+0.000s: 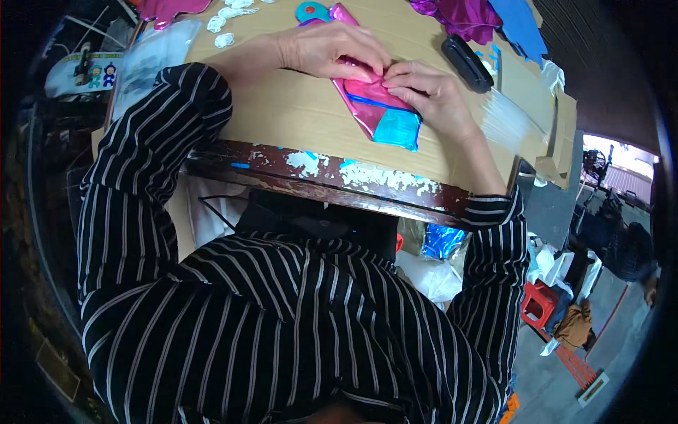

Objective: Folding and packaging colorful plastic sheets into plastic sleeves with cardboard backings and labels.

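Note:
A shiny pink foil piece [367, 115] with a turquoise corner and a blue stripe lies on the cardboard-covered table, looking like a flat, folded foil balloon. My left hand [340, 53] pinches its upper part, fingertips bent down onto the pink foil. Close beside it, my right hand [432, 95] is closed on the same foil, thumb and fingers together near the left fingertips. The fingertips cover the exact spot being gripped. Behind my left hand, a teal round piece with a red dot [310, 10] sits beside more pink foil.
A black oblong case [467, 63] lies right of my right hand. Purple foil [466, 18] and blue foil [519, 27] pile up at the far right. Clear plastic bags [157, 60] and white crumpled bits [224, 40] lie left. The worn table edge [318, 173] runs before my body.

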Demonstrator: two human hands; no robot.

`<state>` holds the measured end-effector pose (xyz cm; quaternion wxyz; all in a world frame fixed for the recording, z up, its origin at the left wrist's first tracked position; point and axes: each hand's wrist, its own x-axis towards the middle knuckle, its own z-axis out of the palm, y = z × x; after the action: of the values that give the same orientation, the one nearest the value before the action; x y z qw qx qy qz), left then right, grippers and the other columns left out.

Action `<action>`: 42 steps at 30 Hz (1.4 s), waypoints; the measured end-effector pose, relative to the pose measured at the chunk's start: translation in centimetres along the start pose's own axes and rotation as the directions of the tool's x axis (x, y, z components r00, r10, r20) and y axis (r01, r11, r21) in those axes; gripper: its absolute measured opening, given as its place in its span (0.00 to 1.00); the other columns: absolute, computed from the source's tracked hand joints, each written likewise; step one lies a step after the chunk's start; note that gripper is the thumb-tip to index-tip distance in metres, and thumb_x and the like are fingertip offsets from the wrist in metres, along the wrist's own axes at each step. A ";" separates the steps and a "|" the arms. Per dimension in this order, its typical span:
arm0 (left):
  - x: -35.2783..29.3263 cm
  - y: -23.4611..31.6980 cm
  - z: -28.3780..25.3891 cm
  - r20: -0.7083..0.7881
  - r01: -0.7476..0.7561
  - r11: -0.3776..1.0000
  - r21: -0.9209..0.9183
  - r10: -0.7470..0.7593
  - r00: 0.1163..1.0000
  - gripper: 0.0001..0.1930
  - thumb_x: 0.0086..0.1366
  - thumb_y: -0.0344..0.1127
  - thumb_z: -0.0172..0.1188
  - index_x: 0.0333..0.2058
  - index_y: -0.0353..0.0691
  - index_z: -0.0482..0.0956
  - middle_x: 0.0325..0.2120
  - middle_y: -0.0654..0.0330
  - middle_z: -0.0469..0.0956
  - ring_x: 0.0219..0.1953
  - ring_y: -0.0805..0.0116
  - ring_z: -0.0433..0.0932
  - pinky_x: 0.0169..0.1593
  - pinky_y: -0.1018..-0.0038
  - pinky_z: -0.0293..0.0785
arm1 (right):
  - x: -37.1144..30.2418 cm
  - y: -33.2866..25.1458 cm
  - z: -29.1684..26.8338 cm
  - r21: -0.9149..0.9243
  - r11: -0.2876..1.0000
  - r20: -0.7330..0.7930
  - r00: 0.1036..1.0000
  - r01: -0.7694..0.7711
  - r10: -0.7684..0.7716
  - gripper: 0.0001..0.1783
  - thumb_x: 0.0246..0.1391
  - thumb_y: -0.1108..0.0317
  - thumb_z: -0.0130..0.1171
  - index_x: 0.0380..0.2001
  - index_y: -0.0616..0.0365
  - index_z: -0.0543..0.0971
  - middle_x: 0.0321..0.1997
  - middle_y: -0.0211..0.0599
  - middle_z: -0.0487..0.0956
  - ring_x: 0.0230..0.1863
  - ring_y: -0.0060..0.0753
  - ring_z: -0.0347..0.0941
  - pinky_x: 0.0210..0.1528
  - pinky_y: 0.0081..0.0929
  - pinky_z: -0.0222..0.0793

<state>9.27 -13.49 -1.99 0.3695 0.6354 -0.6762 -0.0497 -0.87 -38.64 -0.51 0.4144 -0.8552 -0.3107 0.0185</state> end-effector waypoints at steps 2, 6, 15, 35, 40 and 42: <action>-0.1 0.2 -0.4 -0.100 0.038 0.982 0.185 -0.020 0.995 0.12 0.64 0.34 0.67 0.44 0.35 0.85 0.46 0.54 0.84 0.48 0.56 0.82 0.54 0.64 0.79 | -0.3 0.2 0.8 -0.009 0.999 -0.032 0.998 0.050 -0.050 0.10 0.53 0.78 0.67 0.40 0.63 0.86 0.45 0.38 0.85 0.46 0.39 0.81 0.51 0.30 0.77; -2.0 2.2 -0.1 -0.350 0.389 0.870 0.304 -0.278 0.894 0.12 0.64 0.35 0.67 0.43 0.36 0.86 0.46 0.54 0.84 0.47 0.56 0.83 0.53 0.64 0.79 | -0.9 -0.8 2.0 -0.079 0.996 -0.108 0.993 0.030 -0.038 0.09 0.51 0.77 0.69 0.38 0.62 0.86 0.45 0.39 0.84 0.47 0.41 0.80 0.52 0.32 0.77; -3.8 1.4 1.8 -0.408 0.378 0.826 0.419 -0.201 0.890 0.15 0.68 0.42 0.63 0.47 0.40 0.85 0.48 0.55 0.84 0.48 0.53 0.83 0.54 0.63 0.80 | -2.1 -4.4 6.1 -0.171 0.984 -0.252 0.968 -0.048 0.003 0.10 0.50 0.79 0.69 0.38 0.62 0.85 0.46 0.42 0.82 0.46 0.45 0.79 0.49 0.36 0.77; -5.7 7.2 2.8 -0.267 0.455 0.838 0.301 -0.384 0.884 0.45 0.51 0.59 0.74 0.64 0.40 0.74 0.63 0.53 0.74 0.68 0.53 0.69 0.70 0.56 0.65 | -2.9 -6.1 7.7 -0.293 0.946 -0.361 0.932 -0.142 0.028 0.10 0.51 0.81 0.66 0.38 0.62 0.84 0.51 0.43 0.83 0.50 0.47 0.78 0.54 0.38 0.74; -3.7 6.7 1.7 -0.266 0.538 0.758 0.369 -0.468 0.843 0.49 0.50 0.64 0.72 0.65 0.38 0.72 0.65 0.51 0.72 0.70 0.53 0.65 0.71 0.55 0.60 | -2.6 -6.1 8.0 -0.302 0.946 -0.356 0.934 -0.120 0.005 0.08 0.51 0.80 0.66 0.37 0.64 0.83 0.51 0.46 0.82 0.48 0.49 0.76 0.53 0.39 0.74; -3.0 4.9 1.5 -0.229 0.510 0.757 0.409 -0.456 0.860 0.52 0.50 0.68 0.69 0.66 0.37 0.70 0.67 0.51 0.69 0.71 0.52 0.63 0.72 0.53 0.59 | -2.8 -6.0 8.1 -0.295 0.949 -0.366 0.931 -0.113 -0.003 0.08 0.51 0.80 0.66 0.36 0.64 0.83 0.51 0.46 0.81 0.47 0.50 0.76 0.52 0.39 0.75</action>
<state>4.14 -10.51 -1.78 0.2228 0.8585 -0.4587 0.0531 -8.56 -31.72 -2.15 0.3238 -0.9070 -0.2036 -0.1763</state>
